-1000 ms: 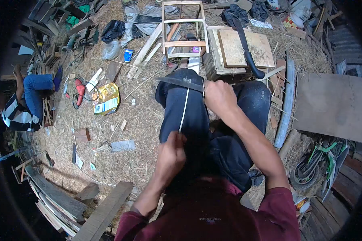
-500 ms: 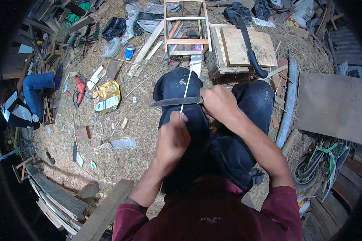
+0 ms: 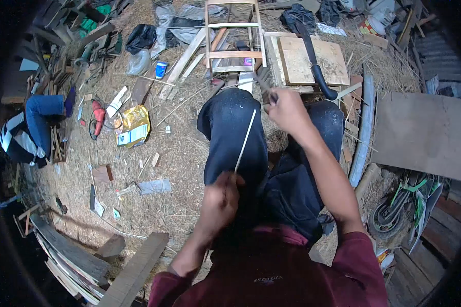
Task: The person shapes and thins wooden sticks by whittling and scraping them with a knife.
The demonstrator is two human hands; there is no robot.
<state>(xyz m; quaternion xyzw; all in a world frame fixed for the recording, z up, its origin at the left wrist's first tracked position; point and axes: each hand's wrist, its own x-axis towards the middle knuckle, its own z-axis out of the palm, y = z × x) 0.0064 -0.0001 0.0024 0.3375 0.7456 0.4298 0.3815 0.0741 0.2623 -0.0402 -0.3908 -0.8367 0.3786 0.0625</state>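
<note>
My left hand point(image 3: 222, 198) is closed around the lower end of a thin pale stick point(image 3: 246, 140), which slants up and to the right over my left knee. My right hand point(image 3: 288, 111) grips a knife point(image 3: 263, 88) above the gap between my knees. The dark blade points forward and slightly left, apart from the stick, and its handle is mostly hidden in my fist.
Ahead stand a wooden frame point(image 3: 234, 55) and a block topped by a board point(image 3: 302, 59), with a black-handled machete point(image 3: 320, 79) on it. A red power tool point(image 3: 98, 115) and a gold packet point(image 3: 134, 125) lie left. Another person's jeans-clad leg point(image 3: 40, 115) shows far left.
The knife has left the stick and swung forward and right with my right hand. My left hand has drawn the stick back toward me, and more of the stick now shows.
</note>
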